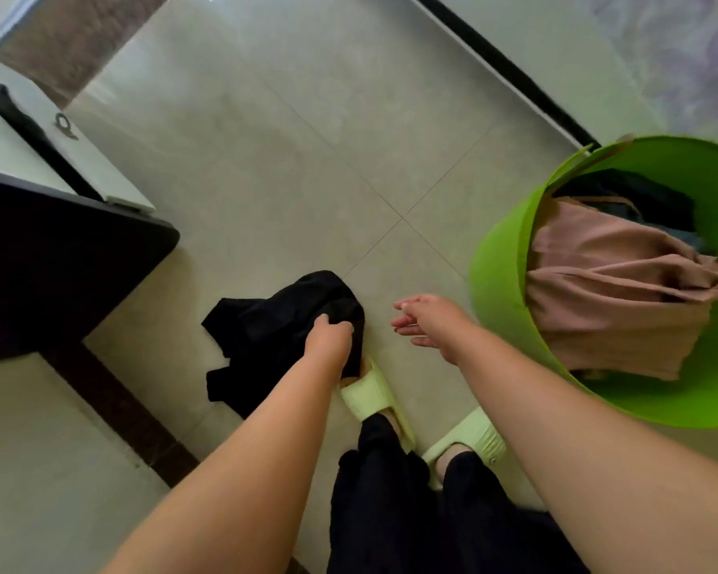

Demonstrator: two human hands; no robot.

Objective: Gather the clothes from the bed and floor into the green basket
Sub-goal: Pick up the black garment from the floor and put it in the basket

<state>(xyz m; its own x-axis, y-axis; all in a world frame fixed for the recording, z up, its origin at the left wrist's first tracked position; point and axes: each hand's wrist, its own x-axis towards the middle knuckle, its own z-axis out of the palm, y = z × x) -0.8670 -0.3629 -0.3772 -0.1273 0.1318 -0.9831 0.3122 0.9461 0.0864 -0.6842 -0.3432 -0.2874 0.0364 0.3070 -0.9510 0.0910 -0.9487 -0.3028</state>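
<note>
A black garment (274,325) lies crumpled on the tiled floor just ahead of my feet. My left hand (330,335) is closed on its right edge. My right hand (425,325) hovers a little to the right with the fingers spread and nothing in it. The green basket (502,275) stands on the floor at the right, close to my right forearm. Inside it lie a pink garment (614,283) on top and dark clothes (639,196) behind it.
A dark bed corner (59,258) juts in from the left, with a white cabinet (38,118) behind it. A black strip (502,68) runs along the floor at the upper right. My feet in pale green slippers (374,395) stand under my arms.
</note>
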